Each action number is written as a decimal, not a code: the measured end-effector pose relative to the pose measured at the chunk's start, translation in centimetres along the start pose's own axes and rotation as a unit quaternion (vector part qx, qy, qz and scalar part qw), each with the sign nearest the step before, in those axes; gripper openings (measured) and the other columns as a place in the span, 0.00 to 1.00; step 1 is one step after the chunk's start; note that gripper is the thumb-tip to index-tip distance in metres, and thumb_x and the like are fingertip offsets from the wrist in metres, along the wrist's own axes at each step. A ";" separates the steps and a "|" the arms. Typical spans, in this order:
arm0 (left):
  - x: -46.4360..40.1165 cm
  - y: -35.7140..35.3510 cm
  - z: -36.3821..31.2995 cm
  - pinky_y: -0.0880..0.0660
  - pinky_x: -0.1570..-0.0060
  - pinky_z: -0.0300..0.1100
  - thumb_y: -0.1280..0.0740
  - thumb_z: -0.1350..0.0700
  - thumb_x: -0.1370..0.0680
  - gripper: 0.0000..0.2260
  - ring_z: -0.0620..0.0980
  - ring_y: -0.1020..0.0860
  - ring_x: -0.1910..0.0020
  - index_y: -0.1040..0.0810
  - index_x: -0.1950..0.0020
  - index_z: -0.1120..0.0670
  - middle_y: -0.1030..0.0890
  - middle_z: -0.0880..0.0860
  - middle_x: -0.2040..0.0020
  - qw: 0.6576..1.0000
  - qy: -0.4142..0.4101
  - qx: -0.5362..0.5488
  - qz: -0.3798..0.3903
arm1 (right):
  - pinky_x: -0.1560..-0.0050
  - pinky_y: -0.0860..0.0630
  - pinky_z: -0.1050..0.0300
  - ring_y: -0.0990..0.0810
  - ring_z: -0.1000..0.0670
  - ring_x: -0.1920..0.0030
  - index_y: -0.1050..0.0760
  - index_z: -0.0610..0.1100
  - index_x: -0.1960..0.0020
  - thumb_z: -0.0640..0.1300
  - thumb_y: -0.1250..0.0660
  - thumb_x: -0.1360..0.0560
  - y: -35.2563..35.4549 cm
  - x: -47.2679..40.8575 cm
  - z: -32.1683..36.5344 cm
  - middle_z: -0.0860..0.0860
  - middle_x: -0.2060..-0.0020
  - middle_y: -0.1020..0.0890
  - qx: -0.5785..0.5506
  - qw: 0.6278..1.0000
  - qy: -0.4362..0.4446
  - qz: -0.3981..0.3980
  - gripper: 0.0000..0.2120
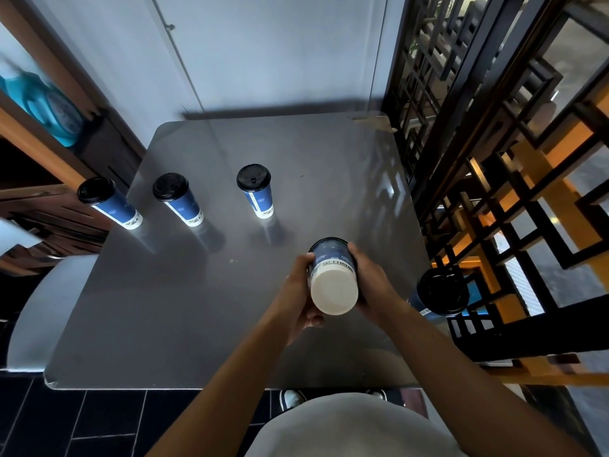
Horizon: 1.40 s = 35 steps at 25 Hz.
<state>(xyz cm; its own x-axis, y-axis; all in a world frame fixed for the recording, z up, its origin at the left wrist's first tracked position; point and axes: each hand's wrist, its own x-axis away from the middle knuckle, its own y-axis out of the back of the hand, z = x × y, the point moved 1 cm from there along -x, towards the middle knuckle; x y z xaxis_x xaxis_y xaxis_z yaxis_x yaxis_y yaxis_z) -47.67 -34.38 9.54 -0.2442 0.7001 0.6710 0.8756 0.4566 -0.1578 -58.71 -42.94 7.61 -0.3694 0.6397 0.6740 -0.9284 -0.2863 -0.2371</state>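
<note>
Gripping a blue paper cup (333,278) from both sides, the left hand (298,291) and right hand (374,282) curled their fingers round it over the near part of a grey table (329,153), its white base turned up toward the camera. Farther back stood a left cup (110,203), a middle cup (178,199) and a centre cup (255,191), all black-lidded. A fourth cup (442,291) stood at the table's right edge.
</note>
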 end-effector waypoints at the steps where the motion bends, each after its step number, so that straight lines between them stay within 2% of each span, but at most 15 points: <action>1: 0.0 0.2 0.0 0.34 0.74 0.37 0.42 0.38 0.24 0.23 0.49 0.33 0.81 0.18 0.57 0.55 0.26 0.56 0.74 1.000 -0.002 -0.011 -0.002 | 0.63 0.17 0.52 0.14 0.45 0.62 0.20 0.41 0.39 0.60 0.40 0.19 0.1 0.1 0.1 0.42 0.57 0.13 0.013 1.000 0.000 0.002 0.24; 5: 0.3 0.7 -0.6 0.28 0.67 0.44 0.44 0.38 0.28 0.27 0.63 0.24 0.61 0.21 0.49 0.60 0.22 0.66 0.58 0.997 0.031 -0.063 -0.016 | 0.54 0.26 0.42 0.20 0.39 0.56 0.24 0.48 0.43 0.60 0.42 0.18 -0.1 0.6 0.4 0.34 0.51 0.17 0.137 0.990 0.040 -0.011 0.18; 8: 0.6 0.0 -1.0 0.25 0.46 0.61 0.41 0.32 0.29 0.37 0.74 0.20 0.44 0.21 0.38 0.62 0.19 0.73 0.43 0.998 0.037 -0.048 0.004 | 0.56 0.25 0.44 0.20 0.39 0.57 0.22 0.50 0.47 0.61 0.41 0.19 -0.5 0.9 0.7 0.34 0.51 0.17 0.147 0.988 0.043 -0.012 0.16; 10: 0.4 0.0 -1.1 0.25 0.42 0.70 0.38 0.34 0.25 0.32 0.71 0.18 0.47 0.23 0.35 0.59 0.17 0.71 0.45 1.000 0.019 -0.005 0.006 | 0.60 0.27 0.48 0.23 0.38 0.57 0.21 0.46 0.44 0.59 0.39 0.20 -0.6 0.9 0.7 0.35 0.54 0.19 0.092 0.995 0.047 -0.013 0.18; 12: 0.0 0.4 -1.2 0.17 0.64 0.57 0.39 0.38 0.22 0.25 0.60 0.14 0.62 0.19 0.43 0.58 0.13 0.62 0.58 0.998 0.023 0.060 0.008 | 0.56 0.30 0.45 0.25 0.38 0.55 0.22 0.41 0.42 0.56 0.37 0.20 -0.6 0.8 0.5 0.38 0.54 0.20 0.024 0.999 0.040 -0.021 0.19; 13: -0.3 0.6 -1.1 0.19 0.72 0.48 0.39 0.39 0.22 0.22 0.56 0.15 0.68 0.19 0.48 0.57 0.14 0.58 0.63 0.996 0.033 0.085 0.012 | 0.54 0.31 0.44 0.25 0.38 0.54 0.22 0.39 0.41 0.56 0.37 0.20 -0.6 0.7 0.4 0.39 0.54 0.20 0.012 0.999 0.035 -0.021 0.21; 16: -0.5 0.3 -0.8 0.23 0.77 0.41 0.40 0.40 0.22 0.21 0.53 0.17 0.73 0.18 0.56 0.56 0.16 0.56 0.68 0.992 0.042 0.119 0.017 | 0.54 0.31 0.45 0.24 0.38 0.54 0.23 0.39 0.38 0.58 0.39 0.21 -0.9 0.8 0.4 0.38 0.53 0.19 0.031 0.999 0.041 -0.016 0.24; 19: -0.2 0.2 -0.9 0.24 0.77 0.39 0.40 0.38 0.23 0.23 0.52 0.17 0.74 0.18 0.55 0.55 0.16 0.54 0.68 0.994 0.055 0.096 0.010 | 0.49 0.28 0.41 0.22 0.39 0.52 0.23 0.41 0.37 0.58 0.39 0.20 -1.2 1.0 0.7 0.33 0.43 0.18 0.022 0.999 0.040 -0.019 0.23; 22: 0.1 0.5 -0.8 0.28 0.76 0.37 0.44 0.29 0.27 0.34 0.56 0.19 0.67 0.22 0.39 0.56 0.17 0.59 0.61 0.999 0.035 -0.027 -0.019 | 0.45 0.22 0.40 0.18 0.40 0.51 0.23 0.41 0.35 0.58 0.41 0.19 -1.1 1.2 0.9 0.35 0.41 0.17 0.032 0.999 0.033 -0.005 0.23; 24: 0.1 0.6 -0.7 0.31 0.76 0.37 0.46 0.23 0.34 0.45 0.57 0.24 0.64 0.28 0.32 0.56 0.21 0.62 0.58 0.994 -0.011 -0.105 -0.018 | 0.55 0.20 0.48 0.16 0.43 0.57 0.23 0.41 0.35 0.58 0.41 0.18 -0.8 1.2 1.0 0.40 0.52 0.14 0.042 0.998 0.037 -0.002 0.23; 26: 0.1 0.3 -0.8 0.33 0.76 0.37 0.44 0.22 0.36 0.47 0.55 0.28 0.70 0.28 0.32 0.57 0.24 0.62 0.60 0.992 -0.039 -0.117 -0.017 | 0.64 0.23 0.54 0.17 0.48 0.66 0.21 0.40 0.39 0.57 0.41 0.18 -0.5 1.4 1.2 0.46 0.63 0.15 0.049 0.998 0.049 0.002 0.22; 28: 0.2 0.2 -1.2 0.32 0.71 0.40 0.40 0.28 0.34 0.43 0.58 0.26 0.68 0.28 0.32 0.60 0.24 0.64 0.57 0.998 -0.030 -0.059 -0.011 | 0.60 0.24 0.51 0.17 0.46 0.65 0.21 0.39 0.39 0.56 0.41 0.17 -0.7 1.7 1.3 0.45 0.63 0.16 0.036 0.998 0.054 0.003 0.22; 31: 0.4 0.0 -1.4 0.31 0.55 0.51 0.39 0.35 0.29 0.31 0.64 0.28 0.50 0.15 0.49 0.62 0.25 0.65 0.48 1.000 0.016 0.024 -0.009 | 0.55 0.26 0.46 0.19 0.39 0.59 0.22 0.35 0.38 0.56 0.41 0.18 -1.0 1.9 1.1 0.39 0.57 0.18 0.025 0.999 0.043 -0.006 0.25; 33: 0.3 0.0 -1.0 0.31 0.47 0.56 0.41 0.38 0.24 0.26 0.64 0.25 0.52 0.12 0.63 0.55 0.22 0.65 0.52 0.999 0.016 0.041 -0.023 | 0.63 0.21 0.53 0.16 0.45 0.66 0.20 0.37 0.41 0.56 0.41 0.17 -1.0 2.1 1.2 0.43 0.63 0.15 0.013 0.999 0.040 0.001 0.24; 35: 0.0 0.0 -0.8 0.32 0.44 0.59 0.40 0.40 0.24 0.24 0.61 0.21 0.57 0.13 0.62 0.55 0.19 0.61 0.56 0.997 0.006 0.073 -0.021 | 0.68 0.20 0.57 0.16 0.48 0.71 0.20 0.38 0.43 0.56 0.41 0.17 -1.0 2.1 1.3 0.46 0.68 0.15 -0.006 0.999 0.037 0.009 0.22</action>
<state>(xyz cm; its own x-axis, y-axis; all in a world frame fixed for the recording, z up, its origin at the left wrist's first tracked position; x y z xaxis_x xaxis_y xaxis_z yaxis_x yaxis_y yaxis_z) -47.37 -34.80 10.15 -0.2738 0.6718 0.6883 0.7940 0.5618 -0.2325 -58.51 -42.22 10.15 -0.3875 0.6863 0.6155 -0.9219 -0.2901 -0.2569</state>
